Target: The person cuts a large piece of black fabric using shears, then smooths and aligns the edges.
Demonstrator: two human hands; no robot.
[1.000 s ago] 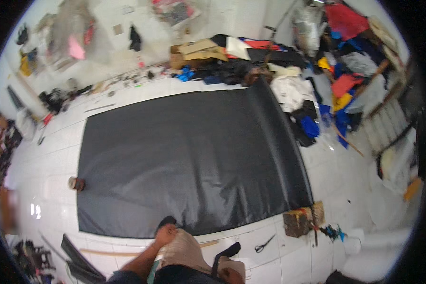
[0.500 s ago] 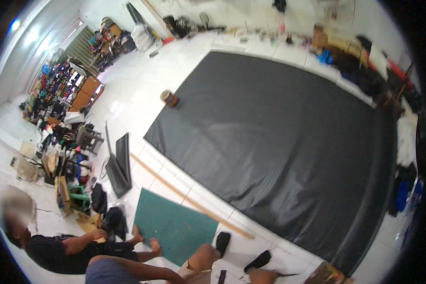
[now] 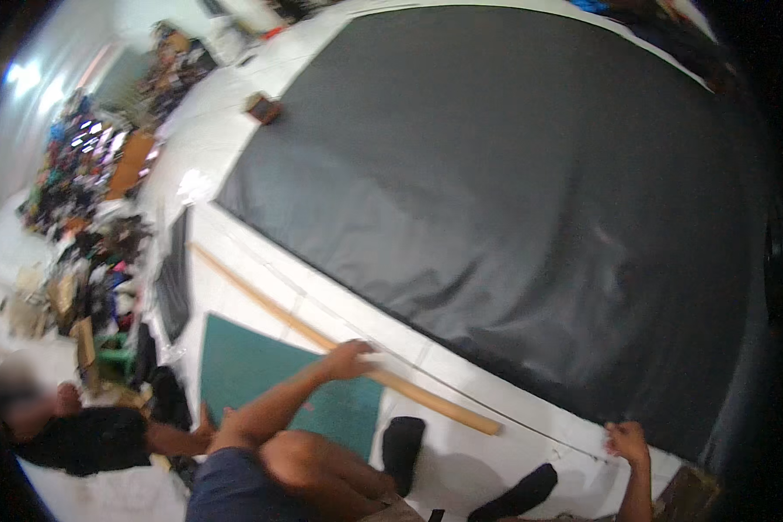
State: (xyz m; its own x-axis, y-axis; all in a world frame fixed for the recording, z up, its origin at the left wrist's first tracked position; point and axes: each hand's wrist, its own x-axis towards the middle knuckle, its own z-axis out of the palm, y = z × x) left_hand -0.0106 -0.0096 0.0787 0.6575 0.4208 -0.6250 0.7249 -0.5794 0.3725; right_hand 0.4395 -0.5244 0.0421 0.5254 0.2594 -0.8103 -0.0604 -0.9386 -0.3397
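Note:
My left hand reaches across my raised knee and is over a long light-brown wooden strip; its fingers are blurred, so I cannot tell whether they touch the strip. At the near right, my right hand is close to the near edge of a large black sheet spread on the floor. Its fingers are bent inward, and what they hold, if anything, is too small to make out. Between the strip and me lies a green mat. My feet in black footwear rest beside the mat.
A brown can stands at the sheet's far left corner. On the left, another person in a black shirt sits by the mat. Dark folded material and piles of mixed goods line the left side.
Both my hands have come into view, the left over the wooden strip, the right by the sheet's near edge. The view has tilted downward and closer. The other person's arm has shifted.

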